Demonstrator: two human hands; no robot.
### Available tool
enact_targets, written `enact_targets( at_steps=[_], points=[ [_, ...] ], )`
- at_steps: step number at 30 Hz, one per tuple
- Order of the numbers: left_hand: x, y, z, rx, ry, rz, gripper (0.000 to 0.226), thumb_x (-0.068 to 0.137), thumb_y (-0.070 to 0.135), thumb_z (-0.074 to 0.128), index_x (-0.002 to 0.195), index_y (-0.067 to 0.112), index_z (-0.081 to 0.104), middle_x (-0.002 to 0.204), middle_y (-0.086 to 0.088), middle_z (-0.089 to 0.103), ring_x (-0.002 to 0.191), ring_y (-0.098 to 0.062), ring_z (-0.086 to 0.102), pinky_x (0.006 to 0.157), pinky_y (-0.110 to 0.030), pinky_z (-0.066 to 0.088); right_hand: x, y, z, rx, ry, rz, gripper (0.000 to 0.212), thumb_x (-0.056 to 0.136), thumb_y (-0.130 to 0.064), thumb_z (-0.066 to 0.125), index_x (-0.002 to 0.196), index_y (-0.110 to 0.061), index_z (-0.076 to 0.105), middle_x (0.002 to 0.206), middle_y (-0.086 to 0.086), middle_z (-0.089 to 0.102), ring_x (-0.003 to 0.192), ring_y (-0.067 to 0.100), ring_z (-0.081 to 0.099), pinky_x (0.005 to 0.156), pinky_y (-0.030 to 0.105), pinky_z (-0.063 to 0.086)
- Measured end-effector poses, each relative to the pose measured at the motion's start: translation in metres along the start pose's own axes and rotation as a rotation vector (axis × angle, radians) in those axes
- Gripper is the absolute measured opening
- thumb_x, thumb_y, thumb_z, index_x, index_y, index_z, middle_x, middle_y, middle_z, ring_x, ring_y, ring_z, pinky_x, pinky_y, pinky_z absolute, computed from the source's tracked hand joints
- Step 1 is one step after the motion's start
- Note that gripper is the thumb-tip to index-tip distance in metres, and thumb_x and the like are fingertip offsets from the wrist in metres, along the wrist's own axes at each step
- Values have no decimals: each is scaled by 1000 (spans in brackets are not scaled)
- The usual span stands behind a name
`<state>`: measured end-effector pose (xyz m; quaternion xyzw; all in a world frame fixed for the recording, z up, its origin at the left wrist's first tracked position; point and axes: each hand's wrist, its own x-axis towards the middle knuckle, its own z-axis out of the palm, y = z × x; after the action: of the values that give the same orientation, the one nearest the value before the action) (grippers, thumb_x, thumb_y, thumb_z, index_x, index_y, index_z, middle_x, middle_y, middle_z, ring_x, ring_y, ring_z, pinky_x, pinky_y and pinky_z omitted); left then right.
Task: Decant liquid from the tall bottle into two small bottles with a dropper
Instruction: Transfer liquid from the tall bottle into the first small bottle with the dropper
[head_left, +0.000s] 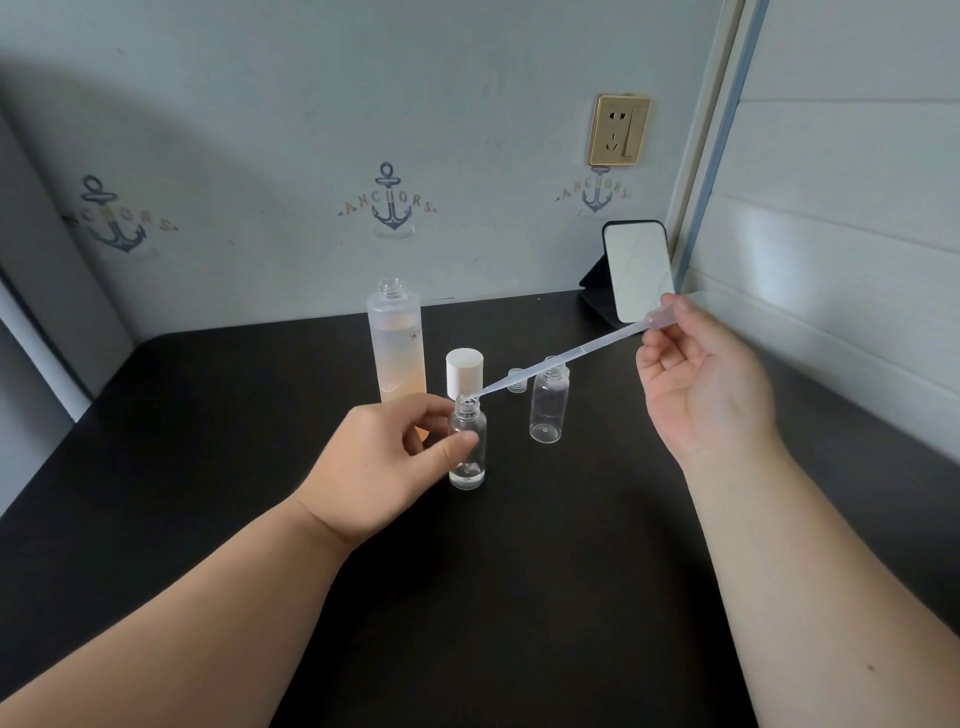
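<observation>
A tall frosted bottle (396, 345) with peach-coloured liquid stands uncapped at the back of the black table. In front of it my left hand (387, 467) pinches a small clear bottle (467, 447) between thumb and fingers; a little liquid lies at its bottom. My right hand (701, 384) pinches the bulb of a clear plastic dropper (566, 358), whose tip sits in the mouth of that small bottle. A second small clear bottle (548, 405) stands open and apart to the right.
A white cap (464, 370) stands behind the held bottle, and a small clear cap (517, 380) lies beside the second bottle. A folding mirror (636, 270) leans in the back right corner under a wall socket (618, 130). The table (519, 571) meets walls at the back and right.
</observation>
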<state>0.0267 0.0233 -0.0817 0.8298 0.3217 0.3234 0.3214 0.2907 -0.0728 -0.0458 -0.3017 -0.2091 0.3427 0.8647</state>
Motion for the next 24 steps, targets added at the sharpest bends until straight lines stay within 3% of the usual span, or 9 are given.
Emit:
enact_targets(
  at_steps=[3,6,10,19,24],
  points=[
    [2,1,3,103,-58,33,28,82,57,73,101,38,66,86,26,67,70,-8,58,64,-14,44,0,0,0,-2,-3,-2,27,93,-9,66,69,-11,79,72,2,68,61,12,61,60,20,50],
    [4,0,5,169,-62,69,19,83,51,75,87,38,63,82,35,61,70,-5,57,63,-12,43,-1,1,0,-8,-12,-12,29,94,-9,65,69,-12,78,72,2,68,61,11,61,60,19,50],
    [4,0,4,185,-54,97,17,85,47,75,85,36,62,83,37,61,74,-4,58,63,-11,43,-1,0,1,-13,2,-13,28,94,-8,65,70,-12,77,71,2,68,61,11,60,60,19,50],
    [3,-3,5,151,-45,151,18,83,45,74,91,31,65,84,18,67,71,-13,59,64,-22,47,1,0,-1,-31,60,-19,11,91,-8,70,81,-9,74,72,3,67,60,12,57,58,20,48],
    [4,-6,5,160,-45,162,19,82,46,74,93,33,66,83,16,65,70,-11,59,61,-20,46,2,0,-2,-21,94,-3,3,90,-6,72,92,-5,74,72,4,68,60,11,57,57,19,45]
  ],
)
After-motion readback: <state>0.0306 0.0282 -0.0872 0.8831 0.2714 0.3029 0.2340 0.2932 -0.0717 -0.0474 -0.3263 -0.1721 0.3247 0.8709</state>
